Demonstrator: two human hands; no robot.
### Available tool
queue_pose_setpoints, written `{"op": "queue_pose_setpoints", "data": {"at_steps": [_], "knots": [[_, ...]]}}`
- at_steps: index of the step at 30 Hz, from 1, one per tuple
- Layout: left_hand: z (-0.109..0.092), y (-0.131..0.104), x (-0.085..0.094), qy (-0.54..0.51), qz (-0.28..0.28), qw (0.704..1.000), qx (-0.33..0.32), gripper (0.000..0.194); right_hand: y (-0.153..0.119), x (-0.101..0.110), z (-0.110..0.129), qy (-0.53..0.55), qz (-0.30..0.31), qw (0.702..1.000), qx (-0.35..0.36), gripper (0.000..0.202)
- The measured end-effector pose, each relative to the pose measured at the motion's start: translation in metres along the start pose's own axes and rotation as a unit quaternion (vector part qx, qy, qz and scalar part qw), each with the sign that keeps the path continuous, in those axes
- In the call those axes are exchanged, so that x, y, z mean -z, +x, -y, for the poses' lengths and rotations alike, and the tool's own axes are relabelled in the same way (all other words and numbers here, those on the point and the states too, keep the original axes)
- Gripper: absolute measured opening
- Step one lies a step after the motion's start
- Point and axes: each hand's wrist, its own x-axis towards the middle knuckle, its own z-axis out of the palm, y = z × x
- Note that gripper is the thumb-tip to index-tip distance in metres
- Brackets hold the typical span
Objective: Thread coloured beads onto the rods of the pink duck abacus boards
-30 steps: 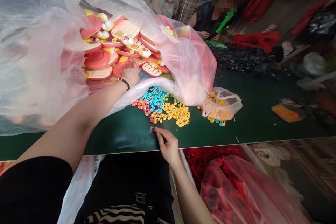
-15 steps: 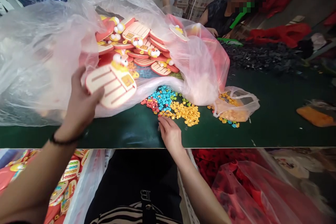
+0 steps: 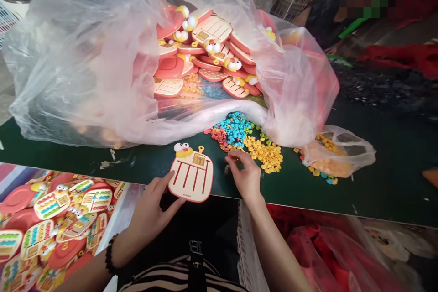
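Note:
My left hand (image 3: 148, 212) grips the lower left edge of a cream toy board (image 3: 190, 180) with a red rim, slots, bulging white eyes and a small yellow loop on top. The board lies at the table's front edge, its slots bare of beads. Beside the bead pile, my right hand (image 3: 249, 177) is pinched; what its fingertips hold is too small to make out. The pile is made of yellow beads (image 3: 267, 154), blue beads (image 3: 236, 127) and red beads (image 3: 217, 138), with a few green ones.
A large clear plastic bag (image 3: 89, 77) full of similar boards (image 3: 212, 29) covers the table's back. A small bag of beads (image 3: 338, 159) sits right. Below left, a bin holds bead-filled boards (image 3: 53, 200). A person (image 3: 318, 13) works across the dark green table (image 3: 133, 164).
My left hand has brought the board out from in front of the bag, down and right to the table's front edge. My right hand stays by the beads. The view has shifted.

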Motion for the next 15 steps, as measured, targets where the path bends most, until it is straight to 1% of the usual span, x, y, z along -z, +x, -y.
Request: {"op": "queue_pose_setpoints", "data": {"at_steps": [2,4,5,7,11,13,15], "knots": [[0.006,0.009,0.007,0.088,-0.036,0.990,-0.105,0.051,-0.003,-0.005,0.009,0.055,0.013,0.998,0.011,0.012],[0.006,0.022,0.006,0.125,-0.053,0.970,-0.200,0.040,-0.004,-0.013,0.015,0.070,0.029,0.997,0.029,0.012],[0.005,0.029,0.004,0.133,-0.051,0.964,-0.227,0.035,-0.003,-0.018,0.017,0.063,0.030,0.997,0.039,0.014],[0.000,0.041,-0.004,0.135,-0.039,0.959,-0.244,0.031,-0.002,-0.026,0.017,0.040,0.023,0.997,0.056,0.017],[-0.009,0.054,-0.022,0.129,0.034,0.959,-0.251,0.049,0.004,-0.031,0.009,0.003,-0.005,0.998,0.061,0.017],[-0.011,0.056,-0.031,0.126,0.063,0.959,-0.246,0.049,0.006,-0.029,0.003,-0.017,-0.005,0.997,0.074,0.019],[-0.012,0.057,-0.038,0.120,0.073,0.962,-0.233,0.044,0.006,-0.027,-0.002,-0.046,0.014,0.993,0.108,0.022]]}}
